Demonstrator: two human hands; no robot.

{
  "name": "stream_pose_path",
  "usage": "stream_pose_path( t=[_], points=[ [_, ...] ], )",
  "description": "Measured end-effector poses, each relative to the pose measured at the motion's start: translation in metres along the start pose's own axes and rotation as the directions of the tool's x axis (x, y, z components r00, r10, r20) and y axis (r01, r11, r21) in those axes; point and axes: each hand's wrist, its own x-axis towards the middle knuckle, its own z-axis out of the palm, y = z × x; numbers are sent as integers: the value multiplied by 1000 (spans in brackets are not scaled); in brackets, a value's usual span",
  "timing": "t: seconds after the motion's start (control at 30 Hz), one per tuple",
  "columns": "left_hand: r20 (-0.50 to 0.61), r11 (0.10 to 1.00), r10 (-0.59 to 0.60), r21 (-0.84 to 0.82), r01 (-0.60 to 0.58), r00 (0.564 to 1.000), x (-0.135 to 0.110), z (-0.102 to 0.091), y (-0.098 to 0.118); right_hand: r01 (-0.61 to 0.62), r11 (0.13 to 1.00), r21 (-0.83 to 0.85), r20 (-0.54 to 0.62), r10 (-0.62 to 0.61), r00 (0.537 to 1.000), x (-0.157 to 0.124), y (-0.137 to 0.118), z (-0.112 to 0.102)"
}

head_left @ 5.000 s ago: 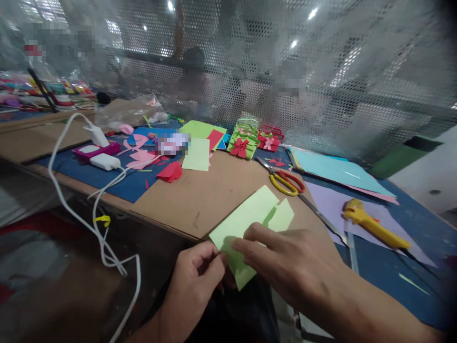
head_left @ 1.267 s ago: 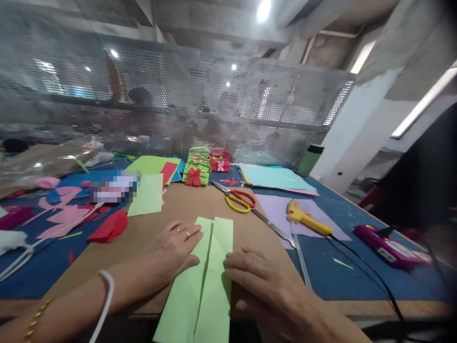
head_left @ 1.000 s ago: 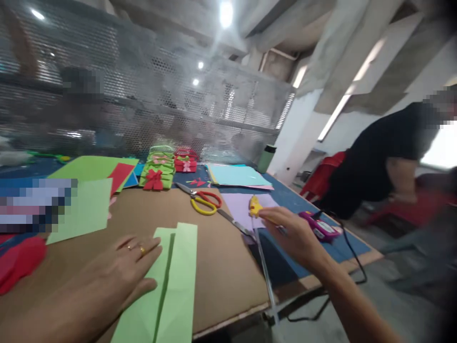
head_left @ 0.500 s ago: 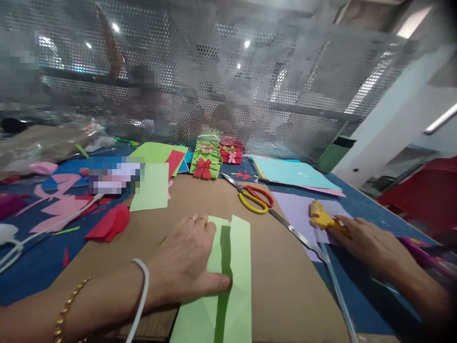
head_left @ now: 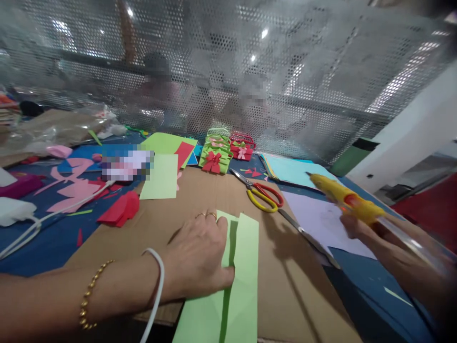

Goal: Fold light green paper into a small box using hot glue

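My left hand (head_left: pixel 200 255) lies flat, fingers stretched, on a light green paper sheet (head_left: pixel 237 281) folded lengthwise into two flaps on the brown cardboard (head_left: pixel 214 190). Two rings show on its fingers, and a white band and a gold bracelet on the wrist. Over the right side of the table, my right hand (head_left: pixel 360 228) is closed around a yellow glue gun (head_left: pixel 344 197), lifted off the surface, nozzle pointing left and up. A clear glue stick juts out behind it.
Red-and-yellow scissors (head_left: pixel 262 193) and a metal ruler (head_left: pixel 309 238) lie right of the sheet. Lilac paper (head_left: pixel 321 221) and cyan sheets (head_left: pixel 291 169) sit further right. Small green and red paper baskets (head_left: pixel 217 152) stand behind. Pink and red scraps (head_left: pixel 119 212) lie left. A perforated screen (head_left: pixel 250 71) backs the table.
My right hand left the green sheet, reached right to the glue gun on the lilac paper, gripped it and raised it. My left hand stayed flat on the sheet.
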Motion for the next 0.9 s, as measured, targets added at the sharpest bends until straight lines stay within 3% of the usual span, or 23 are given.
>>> stream_pose_path(
  t=[0.07,0.17,0.37,0.43,0.63,0.9],
  points=[
    [4,1000,1,-14,-1,1000,1,-1,-1,-27,983,180,61,17,998,0,-26,7],
    [-14,999,4,-52,-5,1000,3,-2,-4,77,925,372,210,-165,964,-3,-60,19],
    [0,998,-5,-67,5,1000,3,-2,-7,156,927,342,274,-258,926,-16,-86,28],
    [21,997,9,-75,-7,1000,1,-4,-7,133,939,317,284,-228,931,-21,-86,28],
    [68,994,25,-106,-17,997,-2,-12,-7,-141,929,342,363,7,932,-28,-99,30],
    [110,998,-8,-53,14,994,3,-11,-10,-181,881,437,348,20,937,-17,-126,29]
  ],
)
